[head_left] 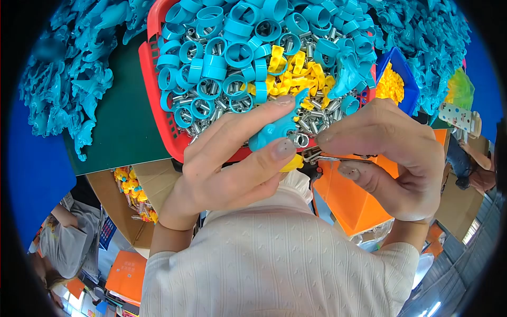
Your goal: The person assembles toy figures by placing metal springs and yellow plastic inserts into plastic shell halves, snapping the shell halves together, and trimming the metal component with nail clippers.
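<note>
Between its thumb and fingers, my left hand (227, 164) grips a teal moulded plastic piece (277, 128). A short shiny metal tube (300, 140) shows at that piece's right end, and a yellow plastic part (293, 164) pokes out below the thumb. Close on the right, my right hand (396, 153) is closed in a pinch on a thin metal piece (330, 158), whose exact kind I cannot make out. Its tip lies just beside the tube; whether they touch is unclear. Both hands are over the near edge of a red basket (153, 100).
The basket holds teal rings (238, 54), metal tubes and yellow plastic parts (296, 79). Teal pieces (79, 68) are heaped at left and right. A blue bin (412, 95) holds yellow bits. Below are a cardboard box (105, 203) and an orange bin (348, 206). Other people sit nearby.
</note>
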`<state>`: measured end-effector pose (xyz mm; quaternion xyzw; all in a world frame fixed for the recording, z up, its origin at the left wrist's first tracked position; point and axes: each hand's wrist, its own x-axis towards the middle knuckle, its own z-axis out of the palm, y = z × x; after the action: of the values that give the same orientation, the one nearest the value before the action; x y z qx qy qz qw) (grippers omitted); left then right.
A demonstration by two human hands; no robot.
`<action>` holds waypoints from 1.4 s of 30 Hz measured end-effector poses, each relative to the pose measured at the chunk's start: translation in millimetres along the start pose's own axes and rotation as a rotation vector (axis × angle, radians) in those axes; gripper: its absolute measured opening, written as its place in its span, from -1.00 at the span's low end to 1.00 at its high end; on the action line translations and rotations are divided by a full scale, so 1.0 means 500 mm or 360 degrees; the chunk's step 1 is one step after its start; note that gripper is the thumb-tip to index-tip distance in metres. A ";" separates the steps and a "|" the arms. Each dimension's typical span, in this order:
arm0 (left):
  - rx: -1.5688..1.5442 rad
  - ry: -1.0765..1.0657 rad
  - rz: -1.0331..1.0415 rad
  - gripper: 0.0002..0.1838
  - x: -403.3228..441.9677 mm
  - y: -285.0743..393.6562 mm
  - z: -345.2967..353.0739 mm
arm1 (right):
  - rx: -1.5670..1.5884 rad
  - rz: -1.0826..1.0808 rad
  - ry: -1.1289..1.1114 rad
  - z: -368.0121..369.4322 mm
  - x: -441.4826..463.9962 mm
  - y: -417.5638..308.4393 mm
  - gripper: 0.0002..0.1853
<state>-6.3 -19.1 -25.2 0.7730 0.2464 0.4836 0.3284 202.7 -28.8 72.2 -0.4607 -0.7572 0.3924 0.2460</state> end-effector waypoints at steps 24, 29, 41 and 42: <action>0.0021 -0.0183 0.0000 -0.16 -0.007 0.002 -0.017 | -0.0335 -0.0228 0.0208 0.021 -0.007 -0.012 -0.78; 0.0017 -0.0174 0.0007 -0.16 -0.005 0.004 -0.012 | -0.0340 -0.0255 0.0208 0.019 -0.008 -0.008 -0.79; 0.0000 -0.0192 -0.0058 -0.16 -0.005 0.011 -0.016 | -0.0297 -0.0285 0.0233 0.020 -0.008 -0.009 -0.79; 0.0001 -0.0197 -0.0069 -0.16 -0.004 0.011 -0.015 | -0.0305 -0.0283 0.0219 0.019 -0.009 -0.009 -0.79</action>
<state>-13.9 -22.3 -19.9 0.7961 0.2424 0.4275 0.3531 195.4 -37.4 70.6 -0.4391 -0.8103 0.2625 0.2858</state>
